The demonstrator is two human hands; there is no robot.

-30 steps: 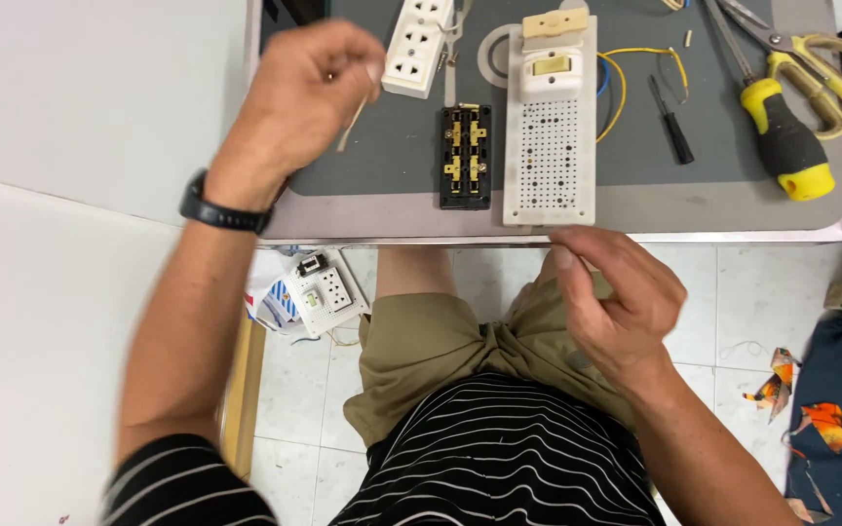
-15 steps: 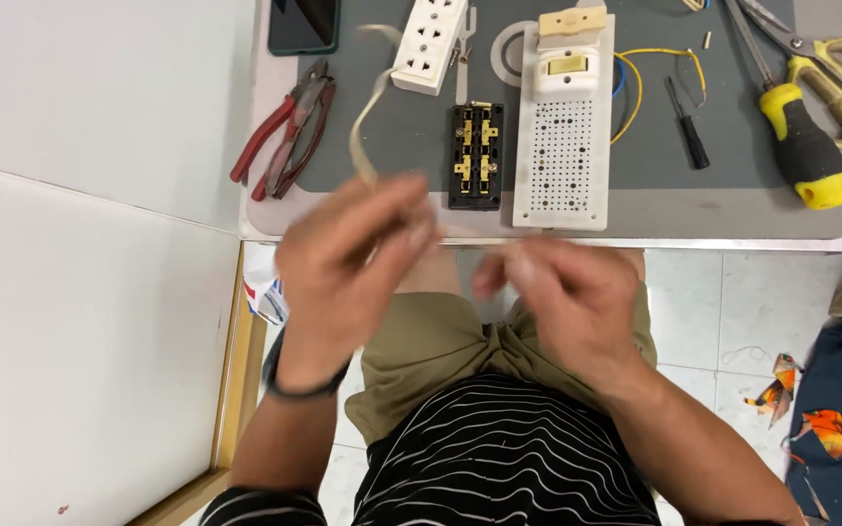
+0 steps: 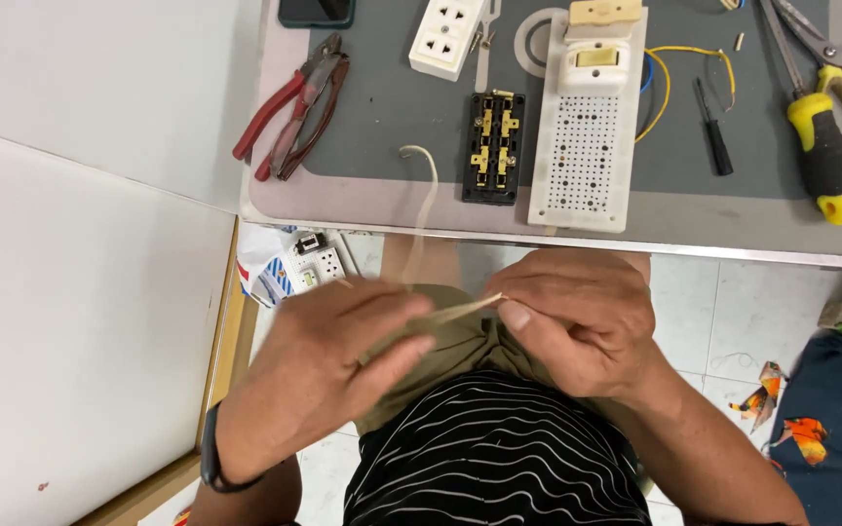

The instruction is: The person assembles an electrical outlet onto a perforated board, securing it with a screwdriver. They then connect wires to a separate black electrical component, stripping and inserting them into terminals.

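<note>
Both my hands are over my lap, below the table edge. My left hand [image 3: 338,356] and my right hand [image 3: 577,317] pinch a thin pale cream wire [image 3: 429,200] between them; its free end curls up over the table's front edge. On the grey mat [image 3: 392,107] lie a black terminal block with brass contacts [image 3: 494,146], a white perforated board [image 3: 585,161] with a cream switch on top, and a white socket [image 3: 448,37].
Red-handled pliers [image 3: 289,107] lie at the mat's left. A yellow-handled screwdriver [image 3: 830,161], scissors, a small black screwdriver [image 3: 711,127] and yellow wire [image 3: 669,73] lie at the right. A phone [image 3: 316,10] is at the top. A socket and packaging [image 3: 304,268] lie on the floor.
My left hand came down from the table with the cream wire to my lap. My right hand closed on the wire's other end, and the view shifted right, showing the pliers.
</note>
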